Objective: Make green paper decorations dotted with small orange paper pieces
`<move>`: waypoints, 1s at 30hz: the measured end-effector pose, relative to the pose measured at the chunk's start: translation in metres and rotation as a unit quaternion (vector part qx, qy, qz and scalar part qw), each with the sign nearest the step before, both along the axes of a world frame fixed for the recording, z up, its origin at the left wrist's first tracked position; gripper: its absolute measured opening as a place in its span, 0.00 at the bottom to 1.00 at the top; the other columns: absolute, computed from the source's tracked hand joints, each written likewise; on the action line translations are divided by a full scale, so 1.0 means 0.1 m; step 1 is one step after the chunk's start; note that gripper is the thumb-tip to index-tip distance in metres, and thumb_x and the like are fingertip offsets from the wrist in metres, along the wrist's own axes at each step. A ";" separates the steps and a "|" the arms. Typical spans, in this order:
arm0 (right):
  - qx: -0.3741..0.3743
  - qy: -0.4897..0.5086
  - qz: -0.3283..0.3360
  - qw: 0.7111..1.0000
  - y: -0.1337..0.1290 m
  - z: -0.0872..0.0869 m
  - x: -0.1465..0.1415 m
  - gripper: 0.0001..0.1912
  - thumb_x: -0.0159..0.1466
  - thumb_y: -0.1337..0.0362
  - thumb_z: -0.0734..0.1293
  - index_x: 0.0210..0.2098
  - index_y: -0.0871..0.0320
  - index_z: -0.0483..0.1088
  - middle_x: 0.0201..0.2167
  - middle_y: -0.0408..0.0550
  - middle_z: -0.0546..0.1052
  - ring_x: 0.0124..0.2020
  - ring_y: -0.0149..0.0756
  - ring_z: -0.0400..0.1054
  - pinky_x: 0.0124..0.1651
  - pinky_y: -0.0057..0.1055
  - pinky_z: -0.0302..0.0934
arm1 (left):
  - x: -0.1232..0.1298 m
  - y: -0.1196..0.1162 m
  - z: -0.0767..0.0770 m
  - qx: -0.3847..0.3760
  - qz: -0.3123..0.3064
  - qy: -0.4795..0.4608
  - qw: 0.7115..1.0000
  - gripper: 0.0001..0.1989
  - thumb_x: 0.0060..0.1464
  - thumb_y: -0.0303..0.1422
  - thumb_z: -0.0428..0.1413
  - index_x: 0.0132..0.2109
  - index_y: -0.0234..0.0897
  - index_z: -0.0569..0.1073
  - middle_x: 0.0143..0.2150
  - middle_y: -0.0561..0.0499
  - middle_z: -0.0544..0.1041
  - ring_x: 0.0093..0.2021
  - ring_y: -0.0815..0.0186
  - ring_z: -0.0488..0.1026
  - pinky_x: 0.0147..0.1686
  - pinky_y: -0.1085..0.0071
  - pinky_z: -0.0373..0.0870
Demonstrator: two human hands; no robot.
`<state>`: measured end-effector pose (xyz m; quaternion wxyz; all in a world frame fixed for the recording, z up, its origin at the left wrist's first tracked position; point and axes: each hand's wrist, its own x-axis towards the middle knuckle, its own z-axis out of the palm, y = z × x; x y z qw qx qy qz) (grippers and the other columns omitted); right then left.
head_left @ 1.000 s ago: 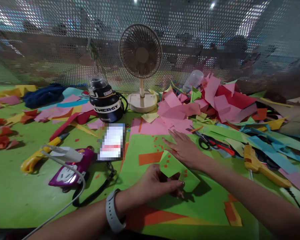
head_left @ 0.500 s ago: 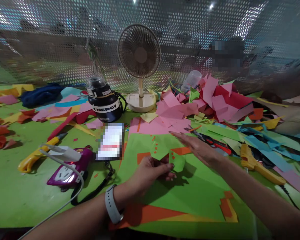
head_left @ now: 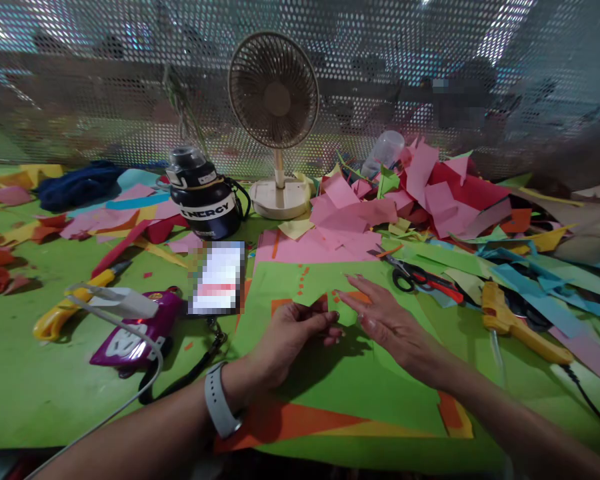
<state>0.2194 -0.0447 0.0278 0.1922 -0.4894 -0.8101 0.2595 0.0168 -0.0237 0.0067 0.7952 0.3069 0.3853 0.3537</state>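
My left hand (head_left: 297, 337), with a white watch on its wrist, is closed in a pinch on a small piece of green paper (head_left: 349, 319). Small orange bits show near the piece's upper edge. My right hand (head_left: 393, 323) is flat with its fingers stretched out, close against the right side of that piece; whether it touches is unclear. Both hands are over a large green paper sheet (head_left: 330, 393), where a short line of orange bits (head_left: 301, 280) lies. Orange and yellow paper (head_left: 300, 423) sticks out from under the sheet.
Scissors (head_left: 413, 275) and a yellow glue gun (head_left: 513, 323) lie to the right. Leftward are a phone (head_left: 219, 280), a purple power strip (head_left: 135, 337) with a charger and a yellow-handled cutter (head_left: 60, 313). A bottle (head_left: 210, 203), fan (head_left: 275, 93) and paper scraps (head_left: 355, 213) stand behind.
My right hand has come down and in, from above the sheet to beside the held green paper. My left hand keeps its pinch. The view has shifted slightly.
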 end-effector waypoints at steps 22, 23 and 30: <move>0.083 0.026 -0.035 0.996 -0.02 -0.02 -0.06 0.24 0.68 0.55 0.57 0.63 0.49 0.58 0.64 0.50 0.59 0.64 0.42 0.51 0.63 0.48 0.51 | -0.01 0.00 -0.01 0.026 -0.011 -0.010 1.000 0.07 0.47 0.31 0.65 0.32 0.31 0.77 0.25 0.51 0.77 0.26 0.72 0.73 0.29 0.77 0.68; 0.052 0.061 -0.063 0.995 -0.01 -0.01 -0.06 0.24 0.68 0.55 0.58 0.62 0.49 0.58 0.62 0.50 0.62 0.63 0.41 0.55 0.62 0.46 0.52 | 0.00 0.00 -0.01 0.027 -0.013 -0.005 1.000 0.07 0.47 0.31 0.65 0.31 0.31 0.76 0.24 0.51 0.78 0.26 0.72 0.73 0.29 0.77 0.68; -0.108 0.206 -0.138 0.963 0.06 -0.06 -0.08 0.24 0.63 0.57 0.64 0.57 0.55 0.65 0.42 0.48 0.74 0.44 0.37 0.69 0.51 0.37 0.63 | -0.02 -0.04 -0.04 0.055 -0.037 0.006 0.998 0.06 0.47 0.31 0.64 0.33 0.34 0.77 0.26 0.51 0.78 0.27 0.69 0.75 0.30 0.74 0.71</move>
